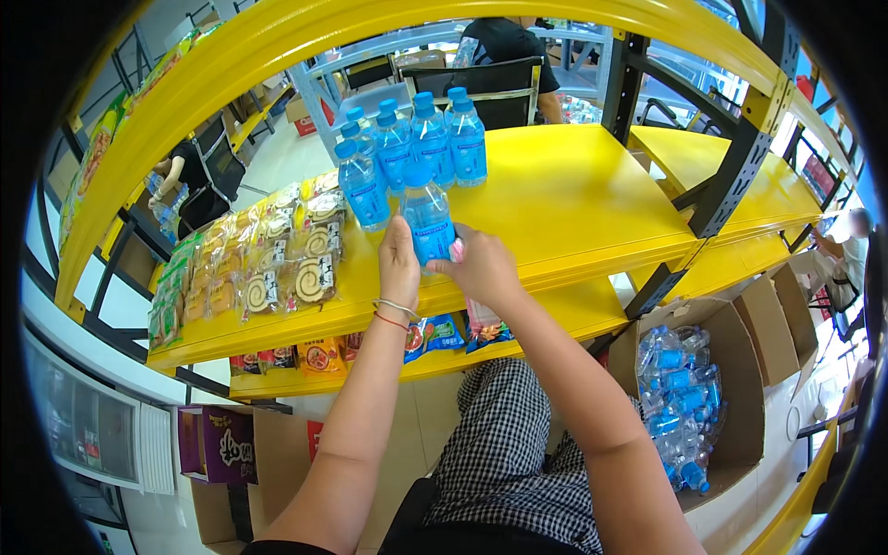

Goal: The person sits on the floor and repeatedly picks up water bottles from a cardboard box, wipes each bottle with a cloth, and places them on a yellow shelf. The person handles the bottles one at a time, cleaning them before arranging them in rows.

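Both hands are at one small clear water bottle (429,225) with a blue cap and blue label, near the front edge of the yellow metal shelf (562,201). My left hand (399,260) is around the bottle's left side. On the right, the thumb of my right hand (482,267) touches its lower part. A pink, cloth-like thing (456,251) shows between the right fingers; most of it is hidden. Just behind stands a group of several matching bottles (431,142), upright and capped. The held bottle's base is partly covered by my fingers.
Wrapped swirl cakes (316,277) and other snack packs (166,298) line the shelf's left side. Snack bags (433,334) lie on the shelf below. A cardboard box (742,416) of bottles stands at right, a purple box (218,444) at left. People sit beyond the rack.
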Available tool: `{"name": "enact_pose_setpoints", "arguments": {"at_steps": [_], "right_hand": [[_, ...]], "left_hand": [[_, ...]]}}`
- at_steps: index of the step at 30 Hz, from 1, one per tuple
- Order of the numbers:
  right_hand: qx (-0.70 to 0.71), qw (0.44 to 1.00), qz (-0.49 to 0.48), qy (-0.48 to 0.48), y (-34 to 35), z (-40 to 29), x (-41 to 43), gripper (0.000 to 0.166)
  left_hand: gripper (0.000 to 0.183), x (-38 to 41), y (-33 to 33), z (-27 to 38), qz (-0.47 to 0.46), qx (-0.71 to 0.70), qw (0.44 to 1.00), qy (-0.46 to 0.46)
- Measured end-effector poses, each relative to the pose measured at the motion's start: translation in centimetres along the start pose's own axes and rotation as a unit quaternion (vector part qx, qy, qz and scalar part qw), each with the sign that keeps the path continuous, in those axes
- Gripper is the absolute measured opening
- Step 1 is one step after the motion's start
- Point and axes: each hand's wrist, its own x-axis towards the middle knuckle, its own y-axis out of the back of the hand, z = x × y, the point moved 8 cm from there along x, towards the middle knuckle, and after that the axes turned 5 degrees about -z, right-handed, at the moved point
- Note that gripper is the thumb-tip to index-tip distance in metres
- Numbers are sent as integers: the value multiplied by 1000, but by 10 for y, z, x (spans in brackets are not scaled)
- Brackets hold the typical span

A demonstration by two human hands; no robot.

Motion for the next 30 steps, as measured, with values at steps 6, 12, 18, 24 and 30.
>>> {"name": "enact_pose_setpoints", "arguments": {"at_steps": [6,12,18,24,30], "right_hand": [[-24,999,10,-23,-13,11,41,49],[-64,997,32,-25,-21,12,73,50],[-102,993,58,-10,-29,7,92,53],[-121,990,67,23,-37,4,97,58],[-131,983,120,45,-35,3,90,56]], "left_hand": [[45,3,15,-14,79,41,996,-12],[54,4,5,-17,39,-24,999,4],[66,4,-2,-13,45,-20,996,72],[67,10,-1,-19,75,-27,996,49],[68,13,-2,-20,53,-4,998,36]]}}
